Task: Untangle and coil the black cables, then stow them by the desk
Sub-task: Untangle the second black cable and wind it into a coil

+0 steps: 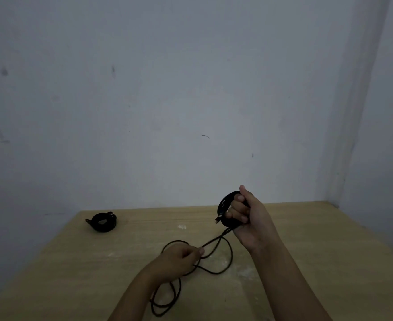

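The person's right hand is holding a partly wound black coil upright above the worktop, near its far edge. The fingers of that hand are curling through the middle of the coil and the thumb is pointing up along its outer side, so the loops are being gripped in the fist. A small plug end is sticking out from the lower left of the coil.

From the bottom of the coil a loose black cable is running down and toward the person. The left hand is pinching this cable between thumb and fingertips, lower and nearer than the right hand, with the rest of its fingers curled in. The stretch between the two hands is looking fairly taut.

Beyond the left hand the cable is lying on the light wooden worktop in several slack loops, one curving out to the right below the right wrist, others trailing toward the near edge beside the left forearm. Whether these loops are crossing or knotted cannot be told.

A second black cable bundle is lying flat at the far left of the worktop, already wound, well apart from both hands. A plain pale wall is standing behind the worktop.
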